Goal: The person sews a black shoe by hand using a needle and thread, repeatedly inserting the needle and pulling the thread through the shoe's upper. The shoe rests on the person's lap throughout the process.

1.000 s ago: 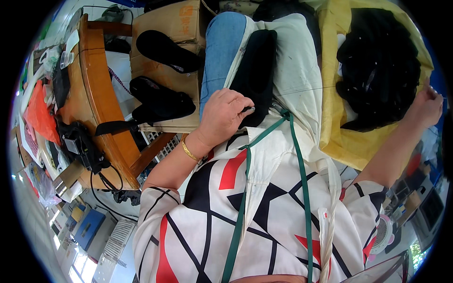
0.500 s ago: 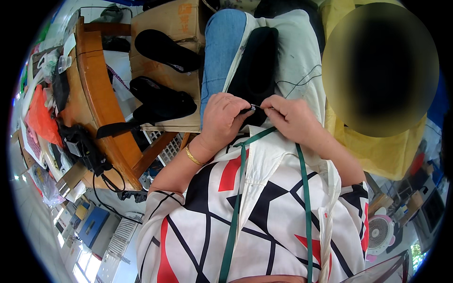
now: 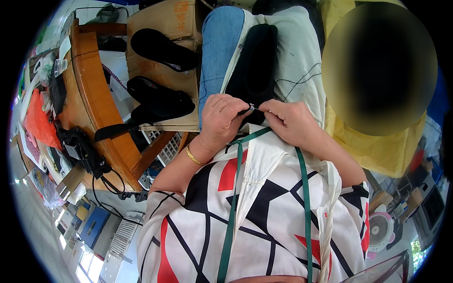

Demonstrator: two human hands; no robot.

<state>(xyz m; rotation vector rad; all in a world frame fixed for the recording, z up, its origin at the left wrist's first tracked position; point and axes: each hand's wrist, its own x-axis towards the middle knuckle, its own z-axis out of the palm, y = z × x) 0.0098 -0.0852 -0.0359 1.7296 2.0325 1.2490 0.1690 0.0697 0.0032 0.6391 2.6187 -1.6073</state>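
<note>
A black cloth shoe (image 3: 257, 61) lies lengthwise on my lap, over a white apron (image 3: 295, 45), its opening facing up. At the shoe's near end my left hand (image 3: 220, 118), a gold bracelet on the wrist, pinches dark material with thumb and finger. My right hand (image 3: 289, 120) is closed in a pinch on a thin, silvery needle-like piece (image 3: 253, 108) that spans the small gap between the fingertips. Black thread (image 3: 299, 84) trails over the apron just beyond the right hand. My fingers hide the near end of the shoe.
To the left, two black shoes, one farther (image 3: 163, 50) and one nearer (image 3: 160, 100), rest on a cardboard box (image 3: 137, 66). A wooden table edge (image 3: 92, 80) curves beside it, with a red plastic bag (image 3: 40, 118) beyond. Yellow cloth (image 3: 377, 151) lies right; a fan (image 3: 380, 231) stands lower right.
The view has shifted slightly. My right fingertips have moved a little closer to the left ones; both hands keep their pinch at the shoe's near end.
</note>
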